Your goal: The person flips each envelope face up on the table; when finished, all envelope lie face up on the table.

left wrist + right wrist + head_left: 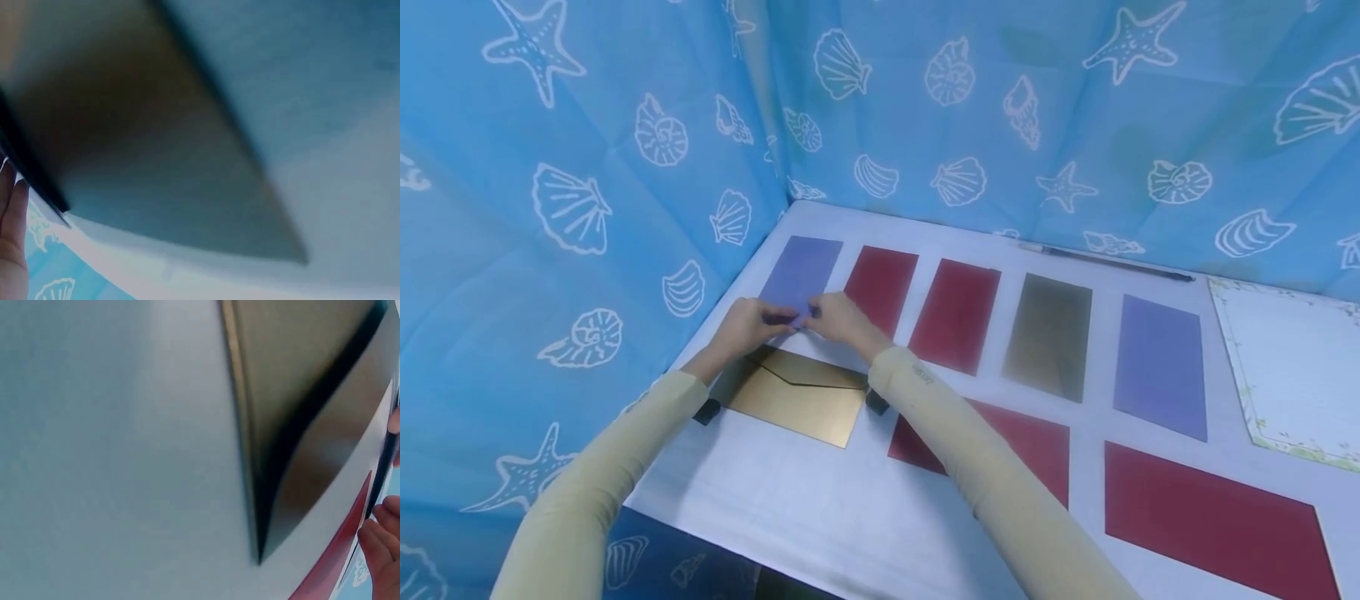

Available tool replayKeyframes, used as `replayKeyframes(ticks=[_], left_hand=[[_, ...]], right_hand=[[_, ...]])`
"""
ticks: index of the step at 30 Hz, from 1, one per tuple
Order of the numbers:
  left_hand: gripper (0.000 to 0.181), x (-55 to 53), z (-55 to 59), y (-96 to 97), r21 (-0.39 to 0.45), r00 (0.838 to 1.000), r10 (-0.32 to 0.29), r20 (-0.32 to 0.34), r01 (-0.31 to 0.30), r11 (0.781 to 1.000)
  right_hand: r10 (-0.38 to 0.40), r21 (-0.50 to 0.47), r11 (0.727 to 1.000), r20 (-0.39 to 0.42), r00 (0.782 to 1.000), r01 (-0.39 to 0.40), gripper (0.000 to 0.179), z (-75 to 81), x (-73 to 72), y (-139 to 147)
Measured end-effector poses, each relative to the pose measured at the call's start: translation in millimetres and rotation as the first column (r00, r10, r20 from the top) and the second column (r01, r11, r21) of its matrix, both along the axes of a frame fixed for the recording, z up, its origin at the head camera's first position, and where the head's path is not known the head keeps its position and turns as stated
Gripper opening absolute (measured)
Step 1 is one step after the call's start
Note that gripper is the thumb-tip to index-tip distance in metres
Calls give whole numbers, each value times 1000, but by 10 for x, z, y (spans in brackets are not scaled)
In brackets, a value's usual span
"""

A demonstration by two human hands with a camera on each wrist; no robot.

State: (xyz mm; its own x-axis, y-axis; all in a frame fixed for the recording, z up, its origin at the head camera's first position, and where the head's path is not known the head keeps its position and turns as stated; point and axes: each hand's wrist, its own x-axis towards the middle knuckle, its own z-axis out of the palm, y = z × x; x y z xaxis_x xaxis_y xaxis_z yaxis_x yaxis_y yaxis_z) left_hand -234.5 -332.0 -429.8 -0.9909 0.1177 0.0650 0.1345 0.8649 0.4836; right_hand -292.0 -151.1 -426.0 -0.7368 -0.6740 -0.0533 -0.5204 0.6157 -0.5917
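Observation:
At the far left of the table lies a purple envelope (803, 265), flat and rectangular. My left hand (747, 327) pinches its near end. From the other side my right hand (844, 320) pinches that same end, the fingertips of both hands close together. A gold envelope (797, 408) with a pointed flap lies just below the hands, and its surface (144, 144) fills much of the left wrist view. Only part of the left hand (12, 237) shows there. At the right wrist view's edge are fingers of the right hand (380, 540).
A red envelope (880, 287), another red one (955, 317), a brown-gold one (1048, 333) and a purple one (1161, 367) lie rightward in a row. Nearer are two red pieces (1033, 442) (1213, 517). A floral-bordered sheet (1292, 367) and a pen-like stick (1112, 261) lie behind.

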Motion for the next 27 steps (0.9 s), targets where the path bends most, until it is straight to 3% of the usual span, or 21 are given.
replayKeyframes(ticks=[4, 8, 12, 17, 20, 27], left_hand=[[37, 24, 73, -19, 13, 998, -24, 50, 24, 1000], [41, 69, 241, -92, 19, 995, -65, 77, 64, 998], [45, 93, 344, -155, -9, 987, -88, 136, 90, 996], [51, 87, 284, -171, -52, 968, -24, 249, 39, 998], [51, 85, 242, -166, -71, 966, 2, 259, 17, 997], [48, 20, 247, -180, -84, 967, -19, 252, 42, 996]], right_hand=[[42, -8, 999, -13, 999, -42, 42, 29, -1, 67], [84, -41, 996, 13, 996, -83, 44, 105, 39, 154], [187, -55, 981, 42, 981, -185, 42, 165, 108, 187], [276, 32, 961, 9, 961, -276, 38, 163, 195, 143], [267, 79, 961, 6, 964, -267, 37, 149, 236, 118], [246, 106, 964, 0, 969, -245, 38, 135, 250, 71]])
